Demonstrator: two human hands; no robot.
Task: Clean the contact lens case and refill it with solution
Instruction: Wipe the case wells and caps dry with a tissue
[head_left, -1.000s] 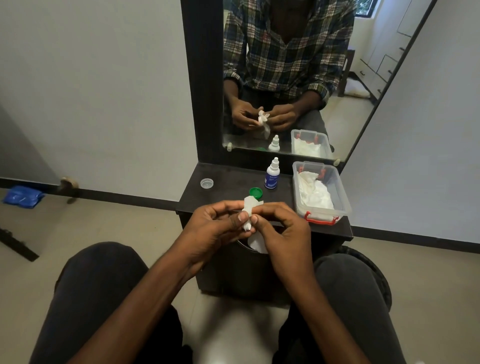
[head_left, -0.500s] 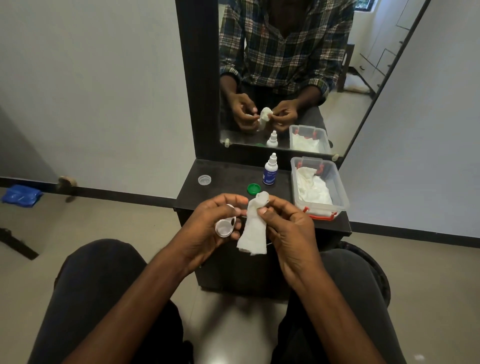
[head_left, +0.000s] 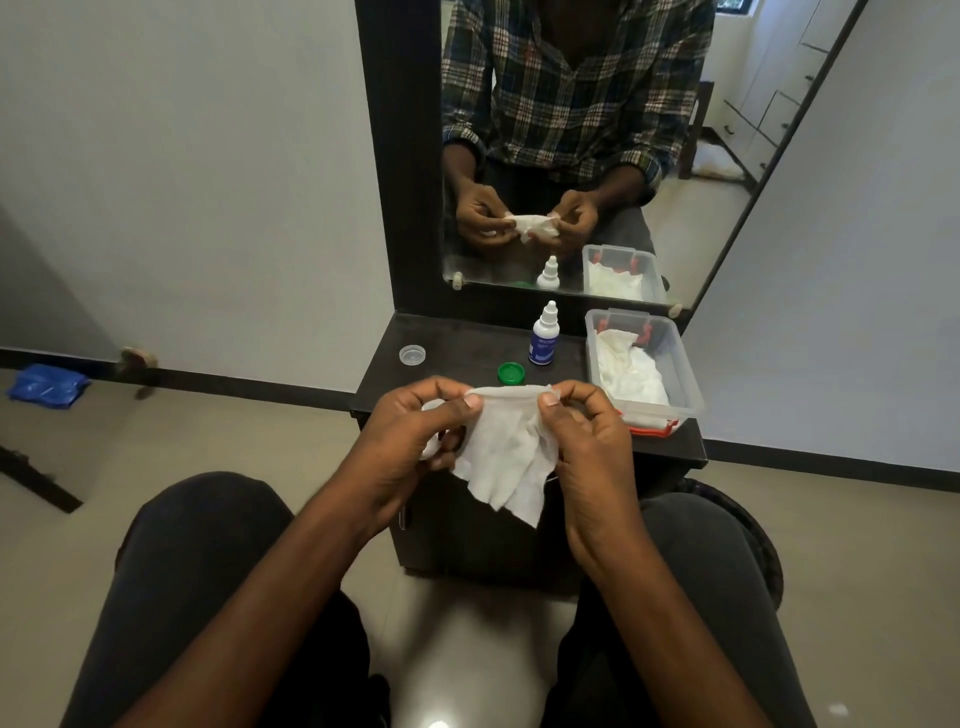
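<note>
- I see the dark dresser shelf (head_left: 457, 343) carrying a clear tub (head_left: 685, 374) of tissues, the solution bottle (head_left: 544, 335), a green cap (head_left: 510, 372) and a clear cap (head_left: 412, 355).
- My left hand (head_left: 410, 441) and right hand (head_left: 582, 441) each pinch a top corner of the tissue (head_left: 511, 457), stretched flat between them.
- I'd judge a fresh, dry patch wipes best; keep it taut.
- The lens case (head_left: 428, 449) seems tucked in my left palm behind the tissue, barely visible.

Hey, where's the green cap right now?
The green cap lies on the dark dresser top, just left of the solution bottle and right behind the tissue held in both hands.
</note>
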